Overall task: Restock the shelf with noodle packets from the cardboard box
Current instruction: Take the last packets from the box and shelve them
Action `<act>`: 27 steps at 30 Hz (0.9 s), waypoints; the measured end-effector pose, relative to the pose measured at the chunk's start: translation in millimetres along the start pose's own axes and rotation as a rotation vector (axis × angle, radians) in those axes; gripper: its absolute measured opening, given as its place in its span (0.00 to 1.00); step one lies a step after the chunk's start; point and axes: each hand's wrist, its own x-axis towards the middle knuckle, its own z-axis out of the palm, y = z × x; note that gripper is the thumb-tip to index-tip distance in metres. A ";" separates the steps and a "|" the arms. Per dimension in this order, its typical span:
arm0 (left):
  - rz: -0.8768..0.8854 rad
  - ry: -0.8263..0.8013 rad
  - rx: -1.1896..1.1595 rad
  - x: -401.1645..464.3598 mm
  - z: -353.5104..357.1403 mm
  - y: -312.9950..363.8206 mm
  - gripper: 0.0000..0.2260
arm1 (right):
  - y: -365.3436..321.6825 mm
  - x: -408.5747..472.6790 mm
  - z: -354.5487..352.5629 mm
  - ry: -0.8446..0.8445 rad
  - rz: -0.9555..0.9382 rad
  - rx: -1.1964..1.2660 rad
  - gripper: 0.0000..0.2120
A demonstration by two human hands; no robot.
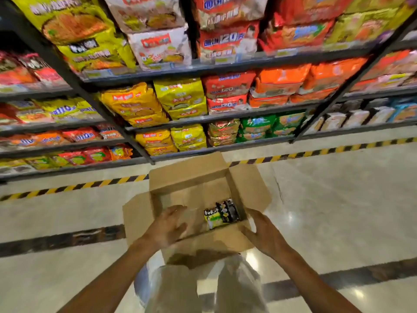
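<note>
An open cardboard box (189,177) stands on the floor in front of the shelves, its four flaps spread out. Inside, at the right near corner, lie noodle packets (222,213) printed black and yellow-green. My left hand (168,225) hovers over the box's left half with relaxed fingers and holds nothing. My right hand (265,232) is at the box's near right flap, fingers straight, palm turned toward the box. The shelf unit (225,116) rises behind the box, its levels packed with noodle multipacks.
Black-and-yellow hazard tape (316,152) runs along the floor at the shelf base. Dark stripes (67,239) cross the glossy pale floor. My legs in light trousers (203,288) are below the box. Open floor lies to the right.
</note>
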 end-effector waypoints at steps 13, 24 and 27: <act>-0.308 -0.133 -0.432 204.9 202.7 -84.5 0.26 | 156.4 209.0 109.9 -0.214 0.146 0.034 0.34; -0.586 -0.189 -0.739 340.3 403.6 -201.0 0.19 | 261.7 382.2 271.3 -0.292 0.195 -0.138 0.32; -0.638 -0.192 -0.757 368.1 438.0 -217.7 0.29 | 285.8 421.8 307.1 -0.318 0.245 -0.127 0.37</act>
